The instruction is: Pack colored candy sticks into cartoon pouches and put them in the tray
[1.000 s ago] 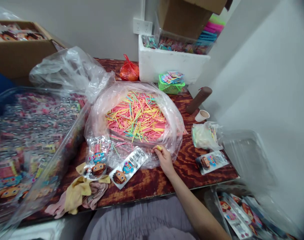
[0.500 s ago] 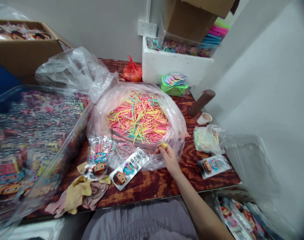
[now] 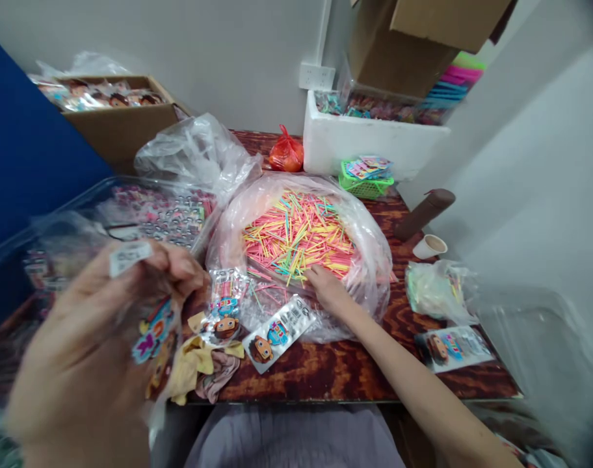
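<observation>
Close to the camera on the left, my left hand (image 3: pixel 89 338) is closed on a clear printed plastic packet (image 3: pixel 153 348) with a cartoon face; hand and packet are blurred. My right hand (image 3: pixel 329 290) is at the near edge of a pile of thin pink, yellow, green and blue sticks (image 3: pixel 296 234), inside a big clear plastic bag (image 3: pixel 374 260) with its rim rolled open. The right fingers are curled together, and their tips are hidden among the sticks. In front of the bag lie a silver printed packet (image 3: pixel 279 333) and a clear packet with sticks (image 3: pixel 225 305).
At left stands a clear bin (image 3: pixel 199 237) of filled packets, with a cardboard box (image 3: pixel 116 130) behind. Cloth scraps (image 3: pixel 194 364) lie at the front edge. To the right are a brown bottle (image 3: pixel 426 214), a paper cup (image 3: pixel 429 246) and another packet (image 3: pixel 455 349). A green basket (image 3: pixel 367 187) stands behind.
My left hand has come into view at the left with a packet. My right hand has moved from the bag's near side onto the sticks. The camera view has swung left.
</observation>
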Tool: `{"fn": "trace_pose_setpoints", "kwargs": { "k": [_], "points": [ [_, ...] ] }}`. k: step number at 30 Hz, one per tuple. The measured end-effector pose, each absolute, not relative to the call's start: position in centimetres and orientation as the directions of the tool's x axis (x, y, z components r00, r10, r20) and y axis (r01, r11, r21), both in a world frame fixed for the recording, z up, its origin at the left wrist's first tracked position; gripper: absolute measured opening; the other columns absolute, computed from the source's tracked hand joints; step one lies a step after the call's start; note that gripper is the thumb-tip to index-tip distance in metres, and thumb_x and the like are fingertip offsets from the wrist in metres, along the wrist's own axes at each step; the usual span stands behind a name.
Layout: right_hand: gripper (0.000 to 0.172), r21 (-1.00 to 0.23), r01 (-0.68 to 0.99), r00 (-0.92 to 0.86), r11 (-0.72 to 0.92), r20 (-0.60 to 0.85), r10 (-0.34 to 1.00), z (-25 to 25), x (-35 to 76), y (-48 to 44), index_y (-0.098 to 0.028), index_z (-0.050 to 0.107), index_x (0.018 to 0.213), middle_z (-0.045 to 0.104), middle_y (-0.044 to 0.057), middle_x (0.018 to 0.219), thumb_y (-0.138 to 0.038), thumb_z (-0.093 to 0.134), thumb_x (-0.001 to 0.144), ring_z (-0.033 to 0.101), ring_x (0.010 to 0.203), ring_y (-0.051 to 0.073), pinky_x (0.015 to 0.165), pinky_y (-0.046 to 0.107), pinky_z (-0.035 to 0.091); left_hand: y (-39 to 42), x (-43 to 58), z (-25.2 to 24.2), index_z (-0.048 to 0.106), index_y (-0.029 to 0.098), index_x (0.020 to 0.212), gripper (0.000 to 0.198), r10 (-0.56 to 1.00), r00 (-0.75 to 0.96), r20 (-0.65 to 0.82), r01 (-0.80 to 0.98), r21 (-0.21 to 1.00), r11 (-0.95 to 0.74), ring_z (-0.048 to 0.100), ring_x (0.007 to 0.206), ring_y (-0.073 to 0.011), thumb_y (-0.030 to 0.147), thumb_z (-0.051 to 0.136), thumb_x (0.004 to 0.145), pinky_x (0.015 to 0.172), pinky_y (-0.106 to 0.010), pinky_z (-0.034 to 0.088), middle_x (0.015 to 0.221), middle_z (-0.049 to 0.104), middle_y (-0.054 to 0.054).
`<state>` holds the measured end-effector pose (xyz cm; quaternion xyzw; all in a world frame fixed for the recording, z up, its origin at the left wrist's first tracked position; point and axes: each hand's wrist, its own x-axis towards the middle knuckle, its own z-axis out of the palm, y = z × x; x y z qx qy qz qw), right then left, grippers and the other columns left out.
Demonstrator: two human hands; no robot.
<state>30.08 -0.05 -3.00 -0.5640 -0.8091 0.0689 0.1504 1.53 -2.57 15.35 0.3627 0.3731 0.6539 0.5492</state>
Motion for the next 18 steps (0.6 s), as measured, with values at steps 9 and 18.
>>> {"fn": "trace_pose_setpoints", "kwargs": {
  "k": [9,18],
  "points": [
    [0.013,-0.178,0.866,-0.414,0.468,0.271,0.869,-3.7,29.9,0.8,-0.018,0.060,0.088,0.056,0.006,0.087,-0.015,0.048,0.093,0.048,0.079,0.019,0.071,0.028,0.037,-5.4,5.0,5.5,0.067,0.015,0.076,0.031,0.931,0.020,-0.364,-0.400,0.851,0.342,0.061,0.064,-0.0131,0.039,0.082,0.064,0.062,-0.022,0.050,0.069,0.067,-0.002],
    [0.013,-0.959,0.236,0.334,0.157,0.232,0.914,-1.7,30.6,-1.9,-0.021,0.061,0.088,0.064,0.002,0.082,-0.031,0.053,0.091,0.060,0.081,0.019,0.077,0.031,0.045,-6.9,6.8,-1.5,0.073,0.016,0.083,0.029,0.943,0.043,-0.331,-0.169,0.928,0.333,0.056,0.070,-0.0135,0.042,0.075,0.071,0.067,-0.022,0.045,0.073,0.066,0.000]
  ]
}}
